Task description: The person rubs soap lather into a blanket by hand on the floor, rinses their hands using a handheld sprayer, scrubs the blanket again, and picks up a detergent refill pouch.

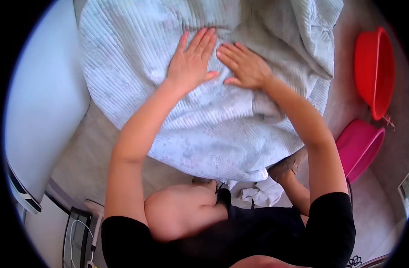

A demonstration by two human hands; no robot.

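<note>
A pale, ribbed quilt (pixel 204 147) with a faint floral pattern spreads in folds across the upper middle of the head view. My left hand (pixel 189 62) lies flat on it, fingers stretched out and pointing away from me. Close to its right, my right hand (pixel 246 65) also presses flat on the quilt, its fingers angled toward the upper left. The two hands are near each other but apart, and neither grips the fabric. Creases run around both palms. What lies under the quilt is hidden.
At the right, a red basin (pixel 364 71) and a pink basin (pixel 358 145) lean on their sides. A crumpled white cloth (pixel 263 193) lies on the floor by my feet. A large pale appliance-like panel (pixel 43 89) stands at the left, with a dark-framed object (pixel 76 239) below.
</note>
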